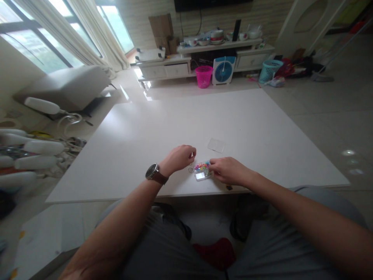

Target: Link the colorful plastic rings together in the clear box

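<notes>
A small clear box point(202, 171) with coloured bits in its compartments lies near the front edge of the white table point(163, 128). My right hand point(229, 170) rests against the box's right side, fingers curled on it. My left hand point(180, 156), with a watch on the wrist, hovers just left of the box, fingers pinched together on something too small to make out. A tiny ring point(190, 169) lies on the table below that hand. The box's clear lid point(216, 145) lies flat a little farther back.
A grey sofa point(70, 85) stands at the left. White bottles point(35, 149) lie on the floor at the far left. At the back are a low cabinet point(204, 58), a pink basket point(203, 76), a blue fan point(223, 70) and a teal basket point(269, 70).
</notes>
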### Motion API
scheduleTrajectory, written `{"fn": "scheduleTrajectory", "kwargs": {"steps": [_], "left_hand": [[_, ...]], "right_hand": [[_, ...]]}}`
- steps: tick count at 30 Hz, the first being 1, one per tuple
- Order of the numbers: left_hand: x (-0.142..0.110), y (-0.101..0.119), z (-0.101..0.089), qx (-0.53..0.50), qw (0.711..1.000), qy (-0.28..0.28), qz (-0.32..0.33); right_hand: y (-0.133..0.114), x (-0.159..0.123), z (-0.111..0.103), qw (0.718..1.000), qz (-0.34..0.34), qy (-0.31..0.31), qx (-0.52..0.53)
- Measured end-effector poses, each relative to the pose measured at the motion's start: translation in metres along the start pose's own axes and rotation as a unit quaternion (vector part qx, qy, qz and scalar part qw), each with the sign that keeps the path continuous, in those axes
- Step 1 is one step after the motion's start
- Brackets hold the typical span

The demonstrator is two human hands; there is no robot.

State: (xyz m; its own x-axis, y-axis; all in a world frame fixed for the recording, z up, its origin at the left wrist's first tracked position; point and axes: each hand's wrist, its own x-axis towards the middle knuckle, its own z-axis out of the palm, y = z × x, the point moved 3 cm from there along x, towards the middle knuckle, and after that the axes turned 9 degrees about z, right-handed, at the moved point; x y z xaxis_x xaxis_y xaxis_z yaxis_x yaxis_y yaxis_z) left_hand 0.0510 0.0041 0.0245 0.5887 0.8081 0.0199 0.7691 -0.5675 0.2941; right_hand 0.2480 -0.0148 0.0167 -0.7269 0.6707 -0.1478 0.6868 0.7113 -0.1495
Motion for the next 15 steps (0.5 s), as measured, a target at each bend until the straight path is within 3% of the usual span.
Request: {"fn": "scheduleTrajectory", "kwargs": {"steps": [9, 15], "left_hand": [[0.0, 0.0, -0.001, 0.005, 1.0, -0.009, -0.005], [-0.001, -0.01, -0.007, 0.003, 1.0, -0.006, -0.015]], "right_hand": [[-0.002, 0.001, 0.0, 1.0, 0.001, -0.009, 0.006], [0.004, 0.0, -0.005, 0.999, 0.03, 0.026, -0.013]]}}
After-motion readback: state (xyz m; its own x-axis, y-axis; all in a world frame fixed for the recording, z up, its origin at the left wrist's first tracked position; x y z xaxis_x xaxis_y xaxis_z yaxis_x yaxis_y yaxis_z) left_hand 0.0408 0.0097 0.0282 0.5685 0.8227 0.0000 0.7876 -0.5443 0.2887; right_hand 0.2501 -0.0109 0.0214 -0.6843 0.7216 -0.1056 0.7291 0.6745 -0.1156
